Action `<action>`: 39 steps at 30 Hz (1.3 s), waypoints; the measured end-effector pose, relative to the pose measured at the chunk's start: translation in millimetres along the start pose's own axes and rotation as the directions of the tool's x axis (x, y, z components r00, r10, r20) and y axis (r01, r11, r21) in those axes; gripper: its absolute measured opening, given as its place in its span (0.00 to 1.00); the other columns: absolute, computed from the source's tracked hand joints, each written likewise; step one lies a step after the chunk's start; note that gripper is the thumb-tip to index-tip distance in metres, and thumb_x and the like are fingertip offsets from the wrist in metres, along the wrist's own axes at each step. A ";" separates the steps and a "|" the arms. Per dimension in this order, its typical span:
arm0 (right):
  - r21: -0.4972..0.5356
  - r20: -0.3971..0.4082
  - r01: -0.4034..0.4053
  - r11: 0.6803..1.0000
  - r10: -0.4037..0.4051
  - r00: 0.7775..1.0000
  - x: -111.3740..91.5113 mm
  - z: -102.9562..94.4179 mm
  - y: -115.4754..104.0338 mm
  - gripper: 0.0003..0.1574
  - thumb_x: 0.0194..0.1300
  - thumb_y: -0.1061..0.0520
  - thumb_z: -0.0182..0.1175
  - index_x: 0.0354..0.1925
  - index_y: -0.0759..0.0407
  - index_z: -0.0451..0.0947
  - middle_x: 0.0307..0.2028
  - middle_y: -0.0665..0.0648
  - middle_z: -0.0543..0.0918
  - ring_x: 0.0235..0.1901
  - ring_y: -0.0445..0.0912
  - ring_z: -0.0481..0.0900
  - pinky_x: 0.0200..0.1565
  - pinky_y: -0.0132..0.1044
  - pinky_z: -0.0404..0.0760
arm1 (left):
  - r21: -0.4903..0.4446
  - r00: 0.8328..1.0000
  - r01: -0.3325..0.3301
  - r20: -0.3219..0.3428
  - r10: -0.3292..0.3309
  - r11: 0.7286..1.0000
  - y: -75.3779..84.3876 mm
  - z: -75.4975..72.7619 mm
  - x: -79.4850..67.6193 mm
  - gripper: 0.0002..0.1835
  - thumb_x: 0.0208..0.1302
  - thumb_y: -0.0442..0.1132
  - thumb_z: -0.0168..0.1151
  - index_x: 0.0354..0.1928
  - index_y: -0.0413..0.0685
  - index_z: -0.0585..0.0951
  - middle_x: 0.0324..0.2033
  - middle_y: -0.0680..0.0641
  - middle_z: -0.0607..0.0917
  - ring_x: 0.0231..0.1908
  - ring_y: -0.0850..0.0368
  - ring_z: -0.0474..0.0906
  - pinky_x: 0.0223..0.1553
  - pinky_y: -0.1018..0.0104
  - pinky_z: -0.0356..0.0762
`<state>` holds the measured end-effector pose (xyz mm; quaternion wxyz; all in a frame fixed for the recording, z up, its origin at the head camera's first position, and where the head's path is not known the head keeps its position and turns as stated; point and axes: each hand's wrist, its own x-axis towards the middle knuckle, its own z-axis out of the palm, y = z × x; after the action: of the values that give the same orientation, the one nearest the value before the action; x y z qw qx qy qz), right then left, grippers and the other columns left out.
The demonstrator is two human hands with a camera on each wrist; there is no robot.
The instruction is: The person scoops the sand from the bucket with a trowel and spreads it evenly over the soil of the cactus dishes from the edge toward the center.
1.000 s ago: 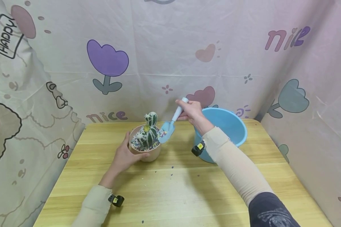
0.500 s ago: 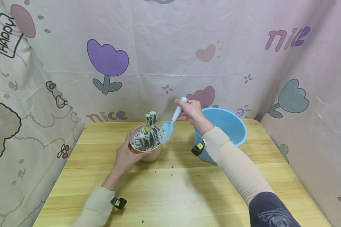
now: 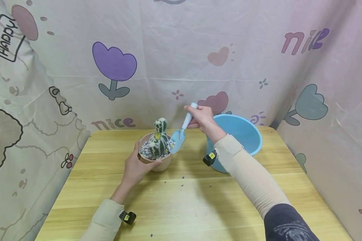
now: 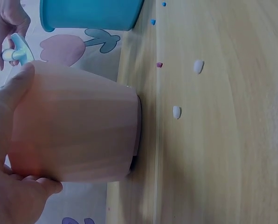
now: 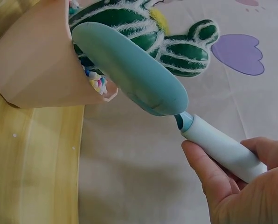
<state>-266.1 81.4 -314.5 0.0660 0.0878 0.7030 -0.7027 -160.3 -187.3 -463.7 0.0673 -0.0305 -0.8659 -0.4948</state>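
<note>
My left hand (image 3: 135, 168) grips a peach flowerpot (image 3: 161, 165) around its side, the thumb along the front. In the left wrist view, the thumb and fingers span the pot's wall (image 4: 78, 126). A green cactus (image 3: 158, 145) with white fuzzy ribs and a yellow flower stands in the pot among small multicoloured pebbles (image 3: 146, 152). My right hand (image 3: 203, 117) holds a light blue trowel (image 3: 178, 140) by its pale handle (image 5: 223, 147). The trowel's blade (image 5: 129, 70) tips down over the pot's right rim, its underside towards the right wrist camera.
A blue bucket (image 3: 244, 134) stands on the wooden table (image 3: 181, 207), to the right behind my right forearm. Several loose pebbles (image 4: 198, 66) lie on the table in front of the pot. A patterned cloth (image 3: 175, 60) hangs behind the table.
The trowel has tilted further down towards the pot, and fewer pebbles show on its blade. My left hand and the pot have shifted slightly to the right.
</note>
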 end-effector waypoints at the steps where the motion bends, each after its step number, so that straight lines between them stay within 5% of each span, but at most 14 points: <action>1: -0.007 -0.001 0.000 1.000 0.000 1.000 -0.4 0.3 -0.4 0.17 0.68 0.50 0.71 0.40 0.62 0.82 0.20 0.58 0.87 0.20 0.48 0.89 0.45 0.54 0.91 | 0.000 1.000 0.002 -0.002 -0.002 1.000 0.4 0.4 -0.2 0.72 0.44 0.62 0.87 0.85 0.58 0.50 0.76 0.33 0.70 0.73 0.34 0.70 0.73 0.36 0.72; 14: -0.017 -0.011 0.024 1.000 -0.025 1.000 -0.1 3.1 -1.4 0.24 0.68 0.49 0.72 0.48 0.68 0.82 0.21 0.59 0.87 0.19 0.49 0.89 0.48 0.59 0.91 | 0.022 0.999 0.030 -0.045 -0.029 0.999 6.9 6.6 -5.6 0.75 0.44 0.63 0.86 0.86 0.52 0.47 0.76 0.31 0.69 0.74 0.32 0.67 0.76 0.34 0.67; 22: -0.081 -0.039 0.055 0.995 -0.058 0.998 -3.7 8.3 -5.3 0.22 0.66 0.47 0.73 0.44 0.64 0.83 0.23 0.58 0.85 0.20 0.48 0.89 0.37 0.51 0.94 | 0.017 0.996 0.002 -0.087 -0.001 1.000 7.3 9.5 -7.0 0.70 0.43 0.61 0.87 0.84 0.58 0.54 0.72 0.34 0.75 0.71 0.34 0.72 0.73 0.33 0.70; 39: -0.127 -0.058 0.101 0.987 -0.109 0.992 -6.4 10.4 -12.2 0.29 0.65 0.45 0.74 0.50 0.68 0.85 0.26 0.58 0.83 0.20 0.46 0.87 0.38 0.52 0.94 | 0.020 0.997 0.012 -0.079 -0.010 1.000 7.7 9.7 -7.2 0.73 0.45 0.60 0.87 0.86 0.53 0.49 0.75 0.33 0.70 0.74 0.34 0.69 0.76 0.35 0.68</action>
<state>-262.8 70.8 -301.3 0.0114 0.0688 0.7505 -0.6571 -153.1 -175.0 -463.1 0.0990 -0.0054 -0.8678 -0.4869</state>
